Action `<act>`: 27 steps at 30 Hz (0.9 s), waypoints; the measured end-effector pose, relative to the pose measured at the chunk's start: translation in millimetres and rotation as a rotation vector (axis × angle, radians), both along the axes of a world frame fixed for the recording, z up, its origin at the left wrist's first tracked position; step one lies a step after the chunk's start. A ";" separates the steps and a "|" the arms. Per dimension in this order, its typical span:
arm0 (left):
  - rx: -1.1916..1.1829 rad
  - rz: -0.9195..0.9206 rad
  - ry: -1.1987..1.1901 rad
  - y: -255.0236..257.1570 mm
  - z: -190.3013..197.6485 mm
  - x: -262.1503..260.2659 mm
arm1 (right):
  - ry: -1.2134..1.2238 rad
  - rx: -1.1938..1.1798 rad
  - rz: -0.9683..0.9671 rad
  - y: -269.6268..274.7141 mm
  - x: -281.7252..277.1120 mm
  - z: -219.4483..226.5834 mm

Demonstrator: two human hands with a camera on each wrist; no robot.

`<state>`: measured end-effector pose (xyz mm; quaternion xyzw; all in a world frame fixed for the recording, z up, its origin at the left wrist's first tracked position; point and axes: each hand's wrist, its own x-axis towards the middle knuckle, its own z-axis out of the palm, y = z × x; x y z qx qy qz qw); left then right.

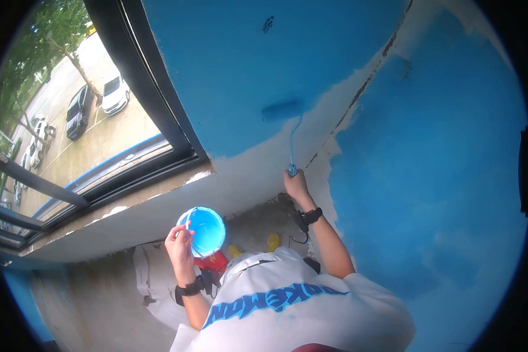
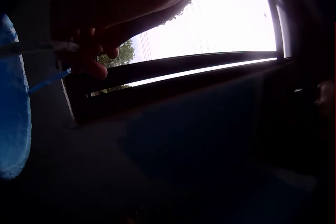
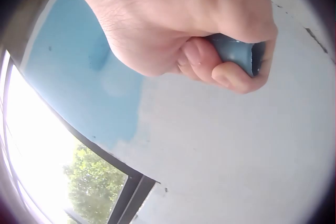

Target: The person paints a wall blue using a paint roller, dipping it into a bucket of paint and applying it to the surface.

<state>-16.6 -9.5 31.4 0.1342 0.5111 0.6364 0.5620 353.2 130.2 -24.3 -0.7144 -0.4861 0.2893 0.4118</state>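
Observation:
My left hand (image 1: 180, 243) grips the handle (image 1: 189, 218) of a round bucket (image 1: 219, 242), whose inside is coated with bright blue paint. In the left wrist view, the fingers (image 2: 94, 69) are dark and curl at the bucket's handle, with the bucket's blue-smeared wall (image 2: 21, 129) at the left edge. My right hand (image 1: 298, 186) is wrapped around the handle of a paint roller (image 1: 282, 110). The roller's blue sleeve lies over the painted wall (image 1: 234, 64), just above a whitish unpainted band. The right wrist view shows the roller handle's end (image 3: 235, 53) inside the curled fingers.
A dark-framed window (image 1: 164, 76) with a rough sill is on the left; parked cars show outside. On the right, another wall (image 1: 416, 193) carries patchy blue paint beyond a cracked corner. A red item (image 1: 216, 262) lies below the bucket, near yellow shoes (image 1: 273, 241) on the grey floor.

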 end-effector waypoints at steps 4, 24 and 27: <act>0.036 -0.040 0.007 6.6 14.2 11.8 | -0.029 -0.105 -0.010 -24.4 3.5 -40.7; 0.232 -0.256 0.077 32.2 52.6 44.3 | -0.100 -0.508 0.663 -138.0 20.7 144.3; 0.255 -0.253 0.132 31.5 56.9 46.6 | -0.126 -0.472 0.776 -136.1 16.5 144.7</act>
